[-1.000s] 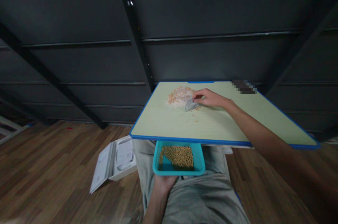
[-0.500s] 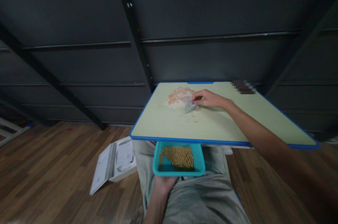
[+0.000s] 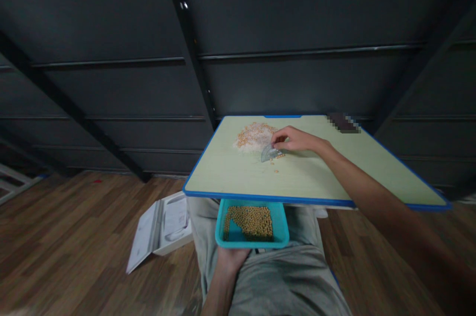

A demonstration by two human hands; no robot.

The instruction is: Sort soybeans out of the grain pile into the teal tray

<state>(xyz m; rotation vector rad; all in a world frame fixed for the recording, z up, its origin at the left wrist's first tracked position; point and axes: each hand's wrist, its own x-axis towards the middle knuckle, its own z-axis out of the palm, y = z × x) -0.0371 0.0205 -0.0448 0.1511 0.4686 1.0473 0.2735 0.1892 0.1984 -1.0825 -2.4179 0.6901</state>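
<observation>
My right hand (image 3: 289,138) pinches a clear plastic protractor (image 3: 268,153), its curved edge down on the pale table top. Left of it lies a heap of white grains mixed with yellowish beans (image 3: 256,136). A few loose beans (image 3: 276,171) are scattered beside the protractor and nearer to me. Below the table's front edge, my left hand (image 3: 231,257) supports a turquoise tray (image 3: 219,236) from beneath, its fingers mostly hidden under it. Inside the tray are many yellowish beans (image 3: 256,221), with part of its floor bare at the lower left.
The blue-edged table (image 3: 312,177) stands over my lap against a dark panelled wall (image 3: 297,18). A blurred-out dark object (image 3: 344,123) lies at its far right. On the wooden floor (image 3: 85,226), an opened white box (image 3: 163,229) sits at my left.
Very little differs. My right hand and the protractor have shifted slightly, and the beans by its edge lie a touch further right. My left hand and the tray stay put.
</observation>
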